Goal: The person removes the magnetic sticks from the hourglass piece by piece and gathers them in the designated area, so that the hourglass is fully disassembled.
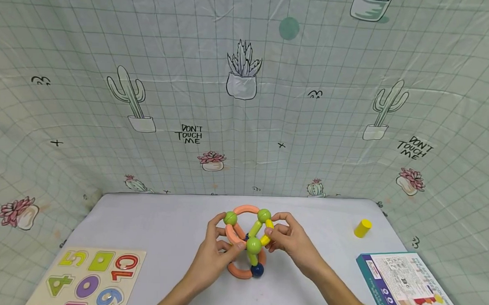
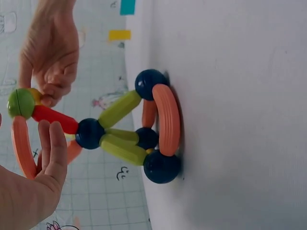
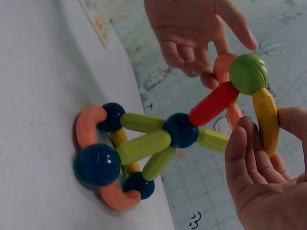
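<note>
A ball-and-rod building toy (image 1: 254,245) stands on the table between both hands. Its base has dark blue balls (image 3: 100,164) joined by curved orange and yellow rods. Lime rods (image 3: 144,147) slope up from there to a central dark blue ball (image 3: 181,130), where a red rod (image 3: 214,104) leads to a green ball (image 3: 249,74). Curved rods and green balls form the upper ring. My left hand (image 1: 213,256) holds a curved orange rod (image 2: 23,146) of that ring, its index fingertip at another green ball (image 1: 230,218). My right hand (image 1: 294,240) pinches a curved yellow rod (image 3: 267,122).
A number puzzle board (image 1: 140,258) lies at the table's front left. A printed box (image 1: 403,273) is at the front right, with a yellow cylinder (image 1: 362,228) behind it. A patterned cloth (image 1: 246,120) hangs behind the white table (image 1: 163,226).
</note>
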`<state>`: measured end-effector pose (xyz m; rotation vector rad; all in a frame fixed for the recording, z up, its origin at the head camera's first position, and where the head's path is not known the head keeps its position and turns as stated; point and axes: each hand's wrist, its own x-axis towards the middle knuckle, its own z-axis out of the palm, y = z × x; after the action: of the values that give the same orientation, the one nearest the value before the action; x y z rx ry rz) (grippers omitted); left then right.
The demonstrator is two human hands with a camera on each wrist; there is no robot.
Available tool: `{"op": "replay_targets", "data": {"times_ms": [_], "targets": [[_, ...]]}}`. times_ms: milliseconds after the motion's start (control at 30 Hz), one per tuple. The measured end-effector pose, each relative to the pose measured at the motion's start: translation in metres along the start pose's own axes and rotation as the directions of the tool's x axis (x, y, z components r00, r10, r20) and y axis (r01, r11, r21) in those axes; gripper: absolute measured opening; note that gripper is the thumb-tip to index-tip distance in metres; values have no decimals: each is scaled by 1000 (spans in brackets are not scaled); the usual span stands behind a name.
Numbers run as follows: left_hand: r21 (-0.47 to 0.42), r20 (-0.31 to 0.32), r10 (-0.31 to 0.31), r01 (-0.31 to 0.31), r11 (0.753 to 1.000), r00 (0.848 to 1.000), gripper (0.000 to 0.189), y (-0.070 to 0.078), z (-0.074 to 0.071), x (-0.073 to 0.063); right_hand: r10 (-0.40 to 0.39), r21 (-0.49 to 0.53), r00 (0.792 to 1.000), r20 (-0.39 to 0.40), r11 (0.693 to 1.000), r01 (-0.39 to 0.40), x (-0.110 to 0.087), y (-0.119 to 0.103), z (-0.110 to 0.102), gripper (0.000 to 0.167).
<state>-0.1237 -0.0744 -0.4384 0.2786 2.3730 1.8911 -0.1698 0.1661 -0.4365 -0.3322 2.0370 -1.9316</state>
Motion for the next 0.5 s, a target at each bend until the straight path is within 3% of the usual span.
{"op": "replay_targets", "data": {"times_ms": [167,300,500], "targets": [[-123,48,-28,34,992,998,97,0,3,1,38,95,999,22,995,-40,0,0,4,54],[-266,60,-62,76,961,996,100,1,7,2,46,146,998,38,988,-51,-2,-1,8,56],[-380,52,-108,120,917,993,102,5,11,1,50,193,998,39,980,-56,-5,-2,12,55]]}}
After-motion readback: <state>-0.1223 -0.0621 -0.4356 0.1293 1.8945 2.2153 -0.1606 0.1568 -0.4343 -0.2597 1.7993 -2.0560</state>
